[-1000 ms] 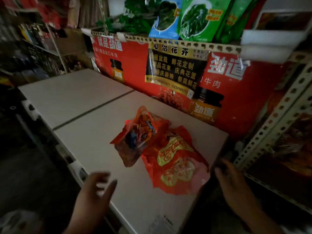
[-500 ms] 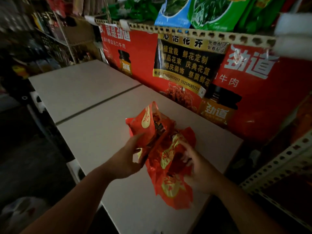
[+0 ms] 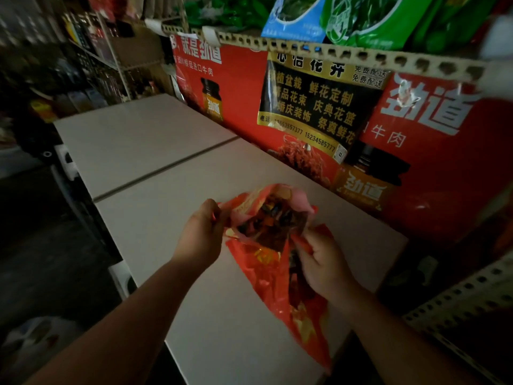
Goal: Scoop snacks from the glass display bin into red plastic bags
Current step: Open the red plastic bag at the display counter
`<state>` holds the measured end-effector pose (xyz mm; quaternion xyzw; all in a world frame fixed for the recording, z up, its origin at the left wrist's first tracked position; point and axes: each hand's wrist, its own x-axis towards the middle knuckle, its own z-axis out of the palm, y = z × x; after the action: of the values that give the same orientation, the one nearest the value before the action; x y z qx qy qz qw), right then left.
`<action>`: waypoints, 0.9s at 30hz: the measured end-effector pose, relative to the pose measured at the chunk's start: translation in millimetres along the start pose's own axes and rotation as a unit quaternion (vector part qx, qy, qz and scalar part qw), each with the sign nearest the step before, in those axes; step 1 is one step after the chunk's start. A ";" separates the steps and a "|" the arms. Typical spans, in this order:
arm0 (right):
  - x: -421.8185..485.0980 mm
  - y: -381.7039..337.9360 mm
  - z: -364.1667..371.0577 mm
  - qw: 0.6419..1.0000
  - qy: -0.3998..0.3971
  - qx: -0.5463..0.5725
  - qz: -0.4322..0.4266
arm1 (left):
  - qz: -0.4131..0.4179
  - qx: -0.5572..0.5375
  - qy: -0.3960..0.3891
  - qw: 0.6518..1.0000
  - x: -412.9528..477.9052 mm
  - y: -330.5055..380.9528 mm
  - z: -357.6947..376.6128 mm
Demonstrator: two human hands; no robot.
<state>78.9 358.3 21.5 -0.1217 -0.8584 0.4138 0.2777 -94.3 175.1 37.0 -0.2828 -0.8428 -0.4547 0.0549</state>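
Pinching opposite rims of the crinkled red plastic bag [image 3: 266, 270], left hand [image 3: 202, 237] and right hand [image 3: 323, 262] held it apart | mouth between them; body ran nearward past right hand

The left hand [image 3: 201, 234] and right hand [image 3: 323, 262] are moving in from the near edge, now gripping the red plastic bag [image 3: 277, 276], raising its top off the white surface [image 3: 166, 207] and spreading its mouth, snacks [image 3: 273, 223] showing inside.
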 end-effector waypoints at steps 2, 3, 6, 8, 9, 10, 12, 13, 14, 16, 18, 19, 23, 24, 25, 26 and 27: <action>14.1 -20.2 -2.1 0.996 0.080 0.003 0.048 | -0.028 -0.046 0.042 0.998 -1.1 13.5 -6.2; 21.6 -31.5 -4.2 0.991 0.119 0.009 0.067 | -0.029 -0.075 0.060 0.995 -3.1 23.5 -10.4; 36.6 -61.0 -3.6 0.969 0.200 0.076 0.125 | -0.022 -0.141 0.125 0.982 -15.4 52.4 -22.4; 34.2 -72.3 7.2 0.965 0.213 0.046 0.146 | -0.033 -0.185 0.127 0.974 -30.2 68.1 -27.0; 28.7 -76.7 15.6 0.967 0.207 0.010 0.149 | -0.041 -0.217 0.097 0.970 -39.8 74.2 -26.7; 21.8 -79.6 24.8 0.971 0.187 -0.018 0.147 | -0.049 -0.245 0.055 0.967 -49.5 79.1 -25.8; 9.3 -80.0 41.8 0.981 0.130 0.000 0.146 | -0.069 -0.282 -0.028 0.957 -65.6 84.0 -22.9; 5.6 -80.5 46.9 0.981 0.109 0.041 0.156 | -0.077 -0.291 -0.050 0.952 -72.1 84.4 -24.0; 4.2 -81.2 49.1 0.979 0.097 0.078 0.164 | -0.084 -0.293 -0.051 0.951 -77.8 83.8 -28.1; 3.5 -84.0 45.9 0.979 0.119 0.093 0.136 | -0.114 -0.273 -0.007 0.955 -85.4 82.6 -44.7; 2.8 -94.8 39.5 0.982 0.158 0.073 0.074 | -0.151 -0.263 0.057 0.951 -90.5 84.2 -69.5; 0.8 -103.7 38.2 0.982 0.163 0.081 0.053 | -0.164 -0.272 0.078 0.945 -94.1 84.0 -81.9; -14.1 -148.0 54.2 0.988 0.112 0.106 -0.014 | -0.176 -0.243 0.136 0.944 -125.5 85.5 -124.7; -18.4 -157.8 62.4 0.989 0.088 0.114 -0.033 | -0.187 -0.234 0.163 0.940 -136.0 86.4 -133.6; -22.8 -166.8 71.8 0.989 0.060 0.126 -0.050 | -0.199 -0.232 0.193 0.932 -147.2 87.4 -142.4; -26.8 -175.4 81.6 0.988 0.030 0.138 -0.067 | -0.209 -0.239 0.227 0.921 -158.9 88.7 -150.8; -30.8 -184.3 91.8 0.985 -0.001 0.150 -0.082 | -0.218 -0.247 0.264 0.907 -170.7 89.5 -158.7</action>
<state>54.9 170.0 107.1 -0.0072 -0.7939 0.5139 0.3249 69.0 14.0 135.2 0.0337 -0.6992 -0.7067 0.1029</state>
